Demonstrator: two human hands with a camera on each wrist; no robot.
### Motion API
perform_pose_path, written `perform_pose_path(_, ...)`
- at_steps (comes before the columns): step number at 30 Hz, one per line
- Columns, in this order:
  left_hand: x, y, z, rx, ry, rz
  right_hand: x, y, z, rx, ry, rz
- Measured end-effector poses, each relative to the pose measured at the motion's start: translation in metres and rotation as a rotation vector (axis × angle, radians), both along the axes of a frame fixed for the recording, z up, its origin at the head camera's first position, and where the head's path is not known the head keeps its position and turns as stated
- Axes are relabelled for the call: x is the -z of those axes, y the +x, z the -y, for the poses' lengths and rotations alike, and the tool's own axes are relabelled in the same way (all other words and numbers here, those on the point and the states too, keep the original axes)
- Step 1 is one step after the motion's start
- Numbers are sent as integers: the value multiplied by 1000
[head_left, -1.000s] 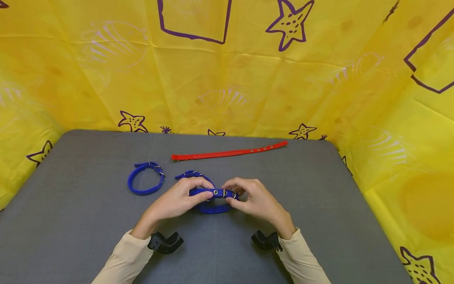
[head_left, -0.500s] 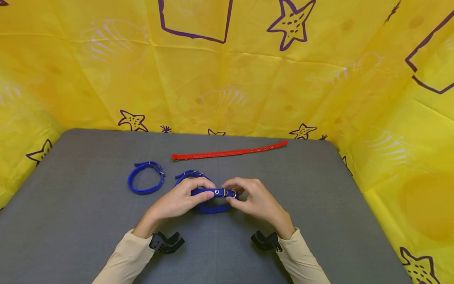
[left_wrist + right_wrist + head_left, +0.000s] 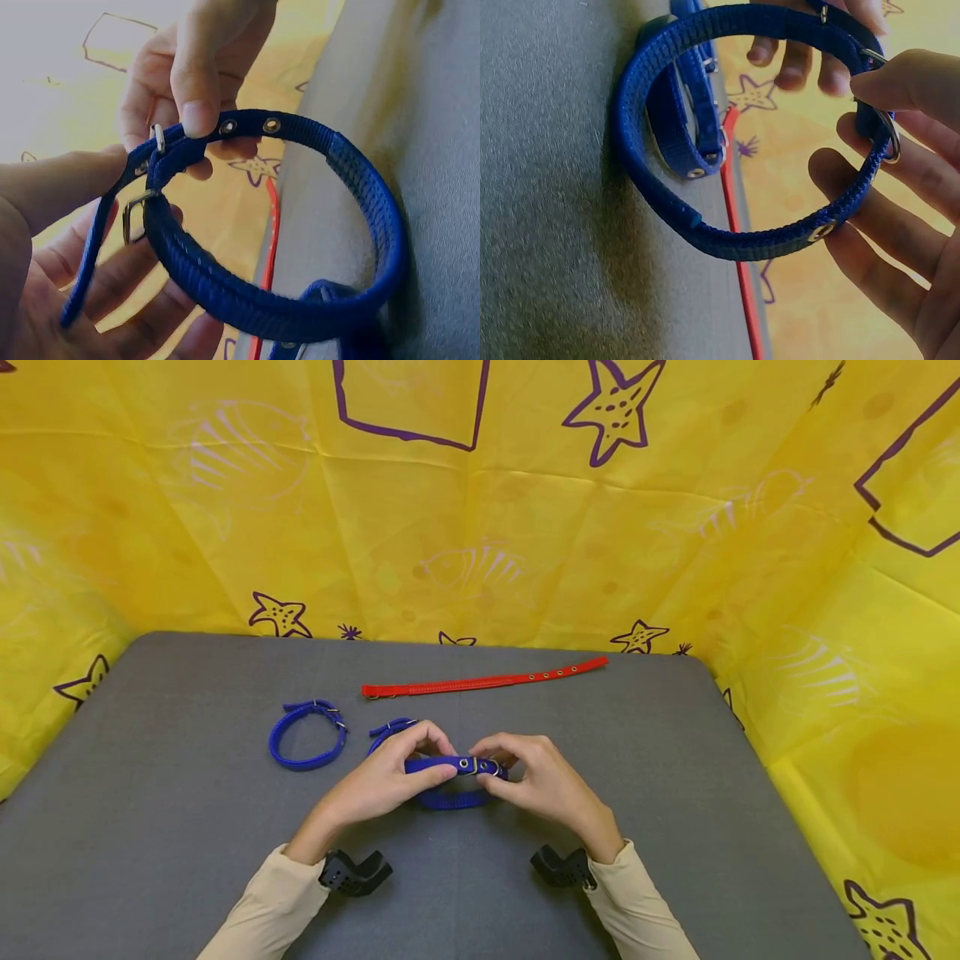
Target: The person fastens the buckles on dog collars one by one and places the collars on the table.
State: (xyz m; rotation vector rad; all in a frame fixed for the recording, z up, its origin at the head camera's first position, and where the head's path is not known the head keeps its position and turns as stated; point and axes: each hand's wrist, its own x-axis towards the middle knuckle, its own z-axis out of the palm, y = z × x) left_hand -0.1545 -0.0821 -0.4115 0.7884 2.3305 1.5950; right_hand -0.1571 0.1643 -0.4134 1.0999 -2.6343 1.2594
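Note:
Between both hands a blue collar (image 3: 453,800) is held up as a closed loop, its strap running through a metal buckle (image 3: 159,139). My left hand (image 3: 384,781) pinches the strap to the left of the buckle, and in the left wrist view the strap's free end (image 3: 84,271) hangs by its palm. On the buckle side, my right hand (image 3: 546,783) grips the band; its thumb (image 3: 907,82) presses beside the metal fittings. Eyelets (image 3: 271,125) show along the strap. Fingers hide part of the buckle.
A second looped blue collar (image 3: 392,727) lies behind my left hand, partly covered by it. Farther left is another looped blue collar (image 3: 282,748). A red collar (image 3: 465,685) lies stretched out near the back of the grey table (image 3: 675,860). Yellow cloth (image 3: 480,527) hangs behind.
The left hand has shifted slightly right with the strap, and its forefinger is bent higher. An eyelet sits a little farther right. The right hand stays nearly still.

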Motion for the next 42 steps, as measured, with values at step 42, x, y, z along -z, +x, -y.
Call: perform_pose_path(42, 7, -1, -5, -122, -123, -86, 0, -5, -10, 38, 4, 41)
